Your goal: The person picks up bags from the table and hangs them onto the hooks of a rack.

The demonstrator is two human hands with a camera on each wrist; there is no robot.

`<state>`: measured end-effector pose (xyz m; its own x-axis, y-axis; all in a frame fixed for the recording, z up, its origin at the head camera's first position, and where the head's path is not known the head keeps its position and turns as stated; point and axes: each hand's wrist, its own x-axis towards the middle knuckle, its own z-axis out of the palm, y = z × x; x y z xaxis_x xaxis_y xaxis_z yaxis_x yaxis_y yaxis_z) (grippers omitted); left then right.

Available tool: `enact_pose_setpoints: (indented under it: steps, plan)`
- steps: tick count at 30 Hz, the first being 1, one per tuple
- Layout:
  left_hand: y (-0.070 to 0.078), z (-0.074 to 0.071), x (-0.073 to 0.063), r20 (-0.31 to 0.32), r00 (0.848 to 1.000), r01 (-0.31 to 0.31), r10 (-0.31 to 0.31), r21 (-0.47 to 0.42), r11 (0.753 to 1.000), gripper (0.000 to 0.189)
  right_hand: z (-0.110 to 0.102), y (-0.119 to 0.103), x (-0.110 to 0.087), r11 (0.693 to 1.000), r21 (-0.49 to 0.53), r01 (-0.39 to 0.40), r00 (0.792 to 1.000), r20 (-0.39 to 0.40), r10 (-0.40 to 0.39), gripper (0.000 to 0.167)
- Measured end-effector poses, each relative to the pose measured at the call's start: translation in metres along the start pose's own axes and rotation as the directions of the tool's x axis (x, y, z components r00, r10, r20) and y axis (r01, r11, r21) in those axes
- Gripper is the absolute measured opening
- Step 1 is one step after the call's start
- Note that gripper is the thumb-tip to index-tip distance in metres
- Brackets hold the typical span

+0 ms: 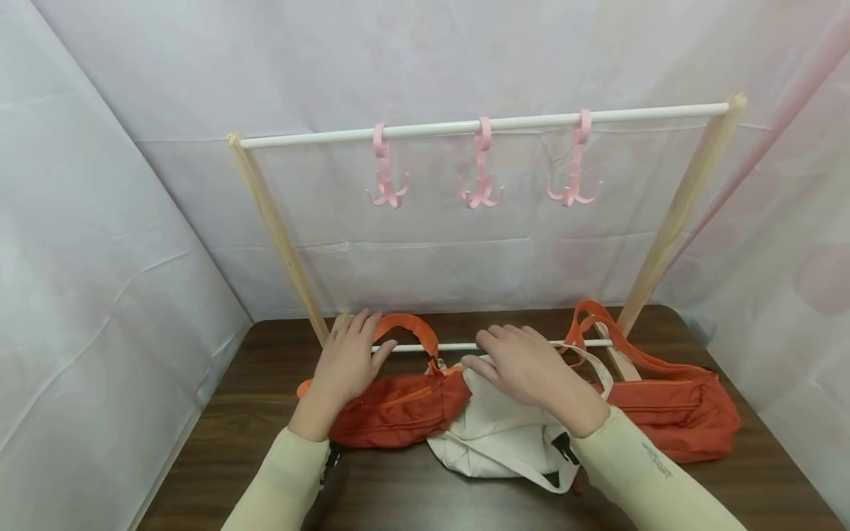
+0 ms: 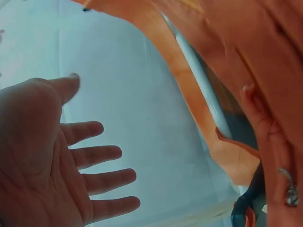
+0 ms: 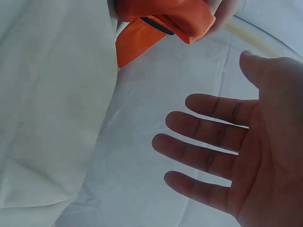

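Observation:
My left hand point(image 1: 347, 358) hovers over the left end of a rust-orange bag point(image 1: 398, 420) with an orange strap point(image 1: 415, 324). In the left wrist view its fingers point(image 2: 106, 182) are spread and straight, apart from the bag. Above a cream canvas bag point(image 1: 505, 442) is my right hand point(image 1: 527, 369). The right wrist view shows its fingers point(image 3: 199, 153) extended, with nothing in them, beside the cream cloth. A second rust-orange bag point(image 1: 690, 420) lies to the right, its orange straps looped over the rack's low bar.
A wooden-legged rack stands on the dark brown table point(image 1: 219, 442), with a white top rail point(image 1: 319, 137) and a low white bar point(image 1: 458, 346). Three pink hooks point(image 1: 481, 166) hang from the rail. Pale curtains point(image 1: 99, 221) enclose the sides and back.

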<state>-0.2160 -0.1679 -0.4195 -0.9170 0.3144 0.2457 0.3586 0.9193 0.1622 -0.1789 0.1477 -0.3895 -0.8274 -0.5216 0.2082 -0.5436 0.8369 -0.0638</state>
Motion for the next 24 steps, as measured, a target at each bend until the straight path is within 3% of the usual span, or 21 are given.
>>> enact_pose_setpoints:
  steps: [6,11,17,24]
  plan:
    - [-0.009,0.001,0.013,-0.019,1.0,-0.007,0.007,0.031,0.999,0.057,0.0,-0.002,0.016,0.996,-0.032,0.078,0.996,-0.047,-0.079,0.031]
    - [-0.014,0.003,0.023,0.018,1.0,0.012,-0.012,0.025,1.0,0.054,0.0,-0.002,0.029,0.994,-0.026,0.106,0.993,-0.052,-0.108,0.022]
    - [-0.022,0.006,0.035,0.074,0.995,0.07,-0.07,-0.002,0.998,0.052,0.005,-0.001,0.053,0.996,0.01,0.091,0.996,0.016,-0.091,0.02]
    - [-0.027,0.018,0.051,0.122,0.989,0.076,-0.079,0.028,0.997,0.046,0.016,0.001,0.081,0.997,0.072,0.019,0.995,0.093,-0.025,0.019]
